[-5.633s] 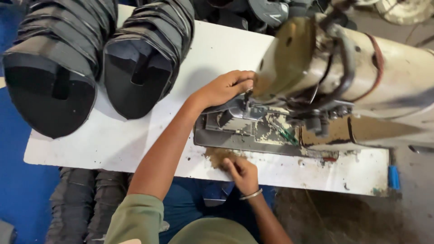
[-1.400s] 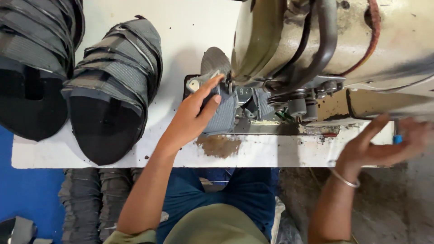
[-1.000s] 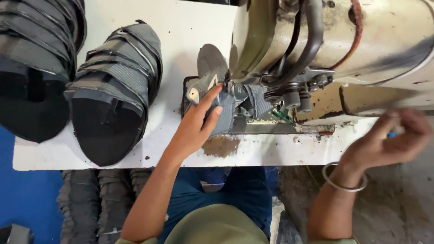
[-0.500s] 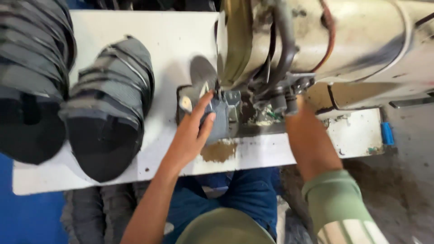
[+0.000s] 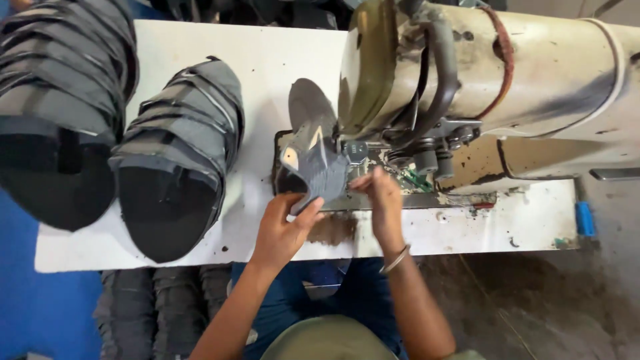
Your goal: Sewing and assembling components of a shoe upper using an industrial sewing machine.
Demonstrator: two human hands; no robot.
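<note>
A grey fabric shoe-upper piece (image 5: 319, 167) lies on the metal bed of an off-white sewing machine (image 5: 467, 80), under its needle head. My left hand (image 5: 283, 227) grips the near edge of the piece with thumb and fingers. My right hand (image 5: 383, 203) rests just right of it on the machine bed, fingertips touching the piece's right edge near the presser foot. A bangle circles my right wrist.
Two stacks of grey and black shoe uppers (image 5: 177, 160) (image 5: 57, 113) sit on the white table (image 5: 200, 60) to the left. More dark pieces (image 5: 153, 307) are piled below the table's front edge. A blue floor shows at left, a dirty floor at right.
My right hand has come back from the far right end of the table to the fabric at the needle. My left hand has stayed on the piece throughout.
</note>
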